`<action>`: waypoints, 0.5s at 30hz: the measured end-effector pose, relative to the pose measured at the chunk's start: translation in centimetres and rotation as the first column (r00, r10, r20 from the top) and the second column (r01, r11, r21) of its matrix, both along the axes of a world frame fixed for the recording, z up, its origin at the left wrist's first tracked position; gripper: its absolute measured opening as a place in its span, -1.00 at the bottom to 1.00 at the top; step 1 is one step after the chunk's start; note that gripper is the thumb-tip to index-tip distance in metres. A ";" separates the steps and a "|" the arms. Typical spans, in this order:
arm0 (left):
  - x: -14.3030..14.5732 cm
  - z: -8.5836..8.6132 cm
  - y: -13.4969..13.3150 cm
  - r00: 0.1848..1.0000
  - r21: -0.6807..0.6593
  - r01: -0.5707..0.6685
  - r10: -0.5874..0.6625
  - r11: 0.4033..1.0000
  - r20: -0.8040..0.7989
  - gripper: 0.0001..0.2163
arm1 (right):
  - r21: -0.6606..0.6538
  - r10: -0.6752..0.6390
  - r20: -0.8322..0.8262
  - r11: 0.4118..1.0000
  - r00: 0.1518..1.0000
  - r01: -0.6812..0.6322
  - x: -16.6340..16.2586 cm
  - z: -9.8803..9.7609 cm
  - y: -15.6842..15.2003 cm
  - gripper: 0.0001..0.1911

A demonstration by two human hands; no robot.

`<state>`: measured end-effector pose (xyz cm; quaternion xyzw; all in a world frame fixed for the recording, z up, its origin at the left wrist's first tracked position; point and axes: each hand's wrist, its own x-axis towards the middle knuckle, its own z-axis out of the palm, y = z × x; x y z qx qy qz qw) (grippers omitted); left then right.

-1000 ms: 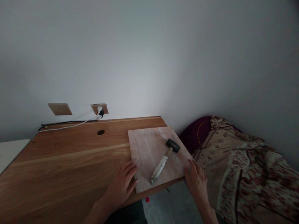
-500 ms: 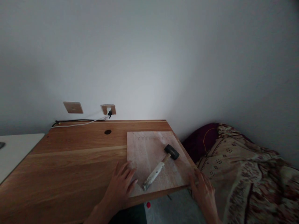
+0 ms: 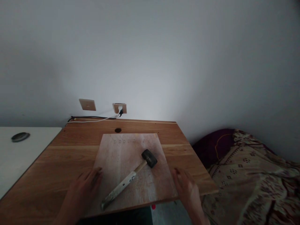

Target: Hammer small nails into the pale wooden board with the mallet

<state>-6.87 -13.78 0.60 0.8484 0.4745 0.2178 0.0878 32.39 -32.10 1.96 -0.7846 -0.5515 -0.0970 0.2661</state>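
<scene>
A thin, pale wooden board (image 3: 117,156) lies on the desk, its front edge close to the desk's front. Resting diagonally on the board is a mallet (image 3: 122,184) with a black head and a worn, white-painted handle. My left hand (image 3: 83,187) is at the board's left edge, its fingers bent against it and blurred by motion. Along the right edge, my right hand (image 3: 186,186) grips with thumb and fingers. Neither hand touches the mallet.
The wooden desk (image 3: 67,159) stands against the wall, with a cable hole (image 3: 117,130). Cables run to a wall socket (image 3: 123,109). At left a white surface (image 3: 14,162) holds a dark oval object (image 3: 20,136). Patterned bedding (image 3: 241,175) lies at right.
The board, with the mallet on it, has slid left and nearer to me across the desk. Both hands have moved left along with it, and the camera view has shifted slightly.
</scene>
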 end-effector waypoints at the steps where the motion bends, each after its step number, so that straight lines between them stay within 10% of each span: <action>1: 0.7 0.7 1.0 1.000 -0.042 -0.013 0.013 0.999 0.003 -0.69 | -0.038 0.003 -0.034 0.999 0.999 -0.004 0.0 1.1 2.2 -0.60; 8: 8.1 3.0 10.1 0.994 -0.113 0.098 -0.091 0.989 0.066 -0.65 | -0.393 0.107 -0.145 0.906 0.984 -0.156 -1.1 5.9 18.8 -0.85; 15: 8.7 1.7 13.5 0.972 -0.157 0.186 -0.158 0.970 0.174 -0.71 | -0.258 0.207 -0.349 0.916 0.914 -0.306 0.0 5.0 21.8 -0.89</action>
